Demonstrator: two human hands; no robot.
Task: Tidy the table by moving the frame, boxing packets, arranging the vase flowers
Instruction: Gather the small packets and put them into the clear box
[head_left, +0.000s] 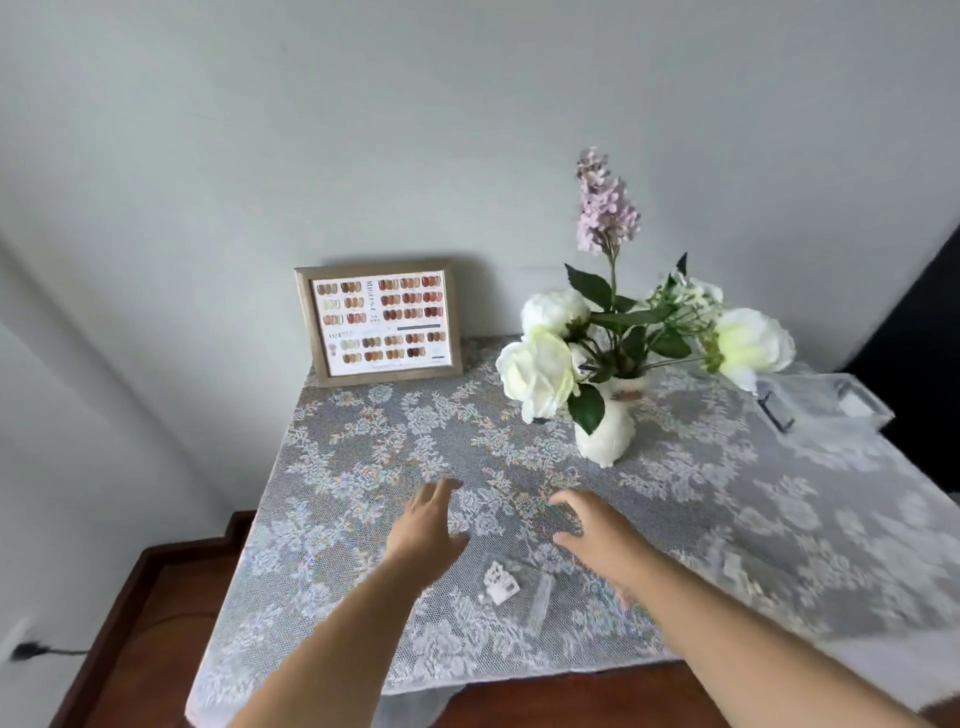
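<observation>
A wooden frame with a colour chart leans against the wall at the table's back left. To its right stands a white vase holding white flowers and a purple sprig. A clear packet with a white card lies near the front, between my forearms. Another clear packet lies to the right of my right arm. A clear box sits at the back right. My left hand and my right hand hover over the cloth, fingers spread, holding nothing.
A lace tablecloth covers the table and hangs over its front edge. The grey wall stands close behind the frame and vase. Dark wooden floor lies to the left, with a plug and cable at the wall.
</observation>
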